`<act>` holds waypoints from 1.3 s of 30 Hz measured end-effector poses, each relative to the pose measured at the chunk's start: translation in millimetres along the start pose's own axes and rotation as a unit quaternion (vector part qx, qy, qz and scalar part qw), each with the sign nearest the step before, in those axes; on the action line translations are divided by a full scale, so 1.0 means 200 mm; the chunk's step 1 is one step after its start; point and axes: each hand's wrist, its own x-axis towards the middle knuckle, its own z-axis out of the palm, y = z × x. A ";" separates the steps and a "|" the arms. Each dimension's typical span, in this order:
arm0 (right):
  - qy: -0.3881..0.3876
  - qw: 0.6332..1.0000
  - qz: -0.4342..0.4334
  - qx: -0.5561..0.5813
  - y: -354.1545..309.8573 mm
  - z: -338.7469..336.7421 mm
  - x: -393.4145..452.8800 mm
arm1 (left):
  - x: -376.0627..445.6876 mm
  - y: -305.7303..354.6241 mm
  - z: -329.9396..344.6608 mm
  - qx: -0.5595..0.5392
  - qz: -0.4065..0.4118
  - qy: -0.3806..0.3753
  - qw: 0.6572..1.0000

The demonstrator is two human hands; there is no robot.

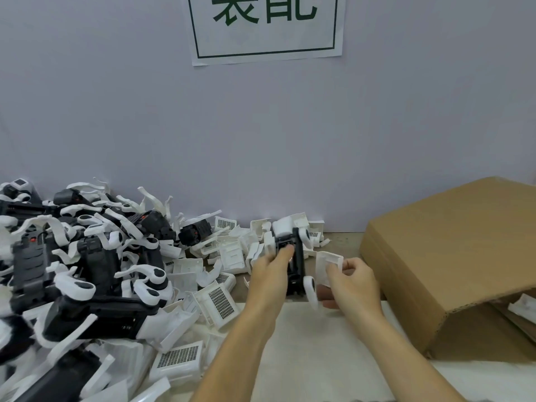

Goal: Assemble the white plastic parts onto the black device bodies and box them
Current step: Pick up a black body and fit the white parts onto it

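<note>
Work only partly done. Left hand (pixel 271 266) curled round one black body (pixel 295 262), held up over the table (pixel 319 343) in the middle. Right hand (pixel 352 278) pinching a white part (pixel 329 264) just beside that body, not pushed on yet. Big pile (pixel 87 271) of black bodies and white parts waiting on the left. Cardboard box (pixel 452 256) on the right, flap mostly down, one white bit showing inside. Lots left to fit and box.
</note>
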 end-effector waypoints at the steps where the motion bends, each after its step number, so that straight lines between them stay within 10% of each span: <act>1: 0.003 1.000 -0.012 -0.012 0.00 0.00 0.00 | 0.00 -0.01 0.01 0.010 0.009 -0.007 1.000; 13: -0.198 0.969 -0.145 0.021 -0.05 0.06 -0.14 | 0.00 -0.06 -0.03 -0.008 0.066 0.087 0.994; 27: -0.020 0.916 -0.342 -0.211 -0.06 0.09 -0.15 | 0.00 -0.08 0.02 -0.051 0.092 0.030 0.994; 39: -0.075 0.903 -0.341 -0.250 -0.06 0.08 -0.16 | -0.01 -0.07 0.01 -0.065 0.109 0.031 0.991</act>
